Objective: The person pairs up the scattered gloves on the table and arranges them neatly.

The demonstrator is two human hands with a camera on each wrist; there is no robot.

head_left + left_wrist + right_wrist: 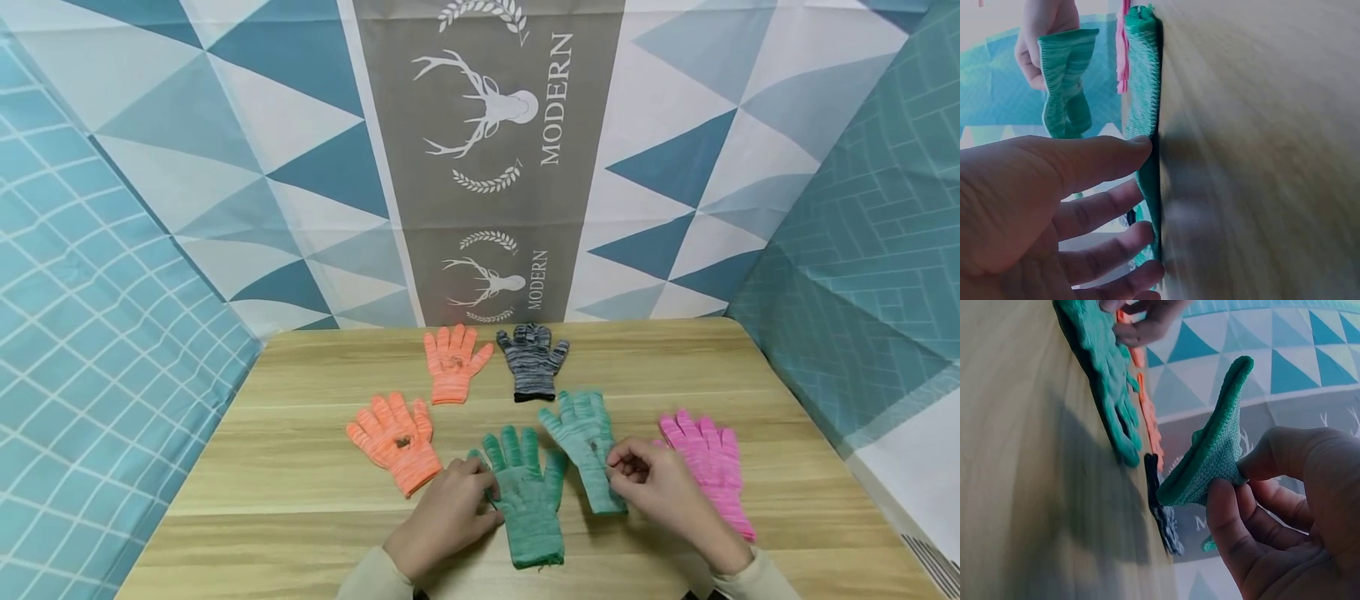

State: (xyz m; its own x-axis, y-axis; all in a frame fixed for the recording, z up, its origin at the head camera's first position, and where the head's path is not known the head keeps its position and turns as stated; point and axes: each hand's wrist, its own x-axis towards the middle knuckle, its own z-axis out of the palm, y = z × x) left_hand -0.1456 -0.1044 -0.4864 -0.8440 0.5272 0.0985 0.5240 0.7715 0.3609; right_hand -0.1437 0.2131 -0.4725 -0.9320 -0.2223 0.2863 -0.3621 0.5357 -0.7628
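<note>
A darker green knit glove (531,521) lies on the table in front of the person, fingers pointing away. The left hand (452,510) is at its left edge; the left wrist view has the thumb and loosely extended fingers right against the glove's side. To the right, the right hand (663,483) pinches a lighter green glove (588,446) by its side between thumb and fingertips. In the right wrist view this lighter glove (1217,447) is raised off the table, its cuff opening toward the camera. A dark mark shows on its palm.
Two orange gloves (452,362) (397,437) with dark marks lie at the left and back. A grey-black glove (532,360) lies near the table's far edge. Beyond the right hand is a pink glove (708,458), partly covered. Patterned cloth (487,192) hangs behind the wooden table (300,433).
</note>
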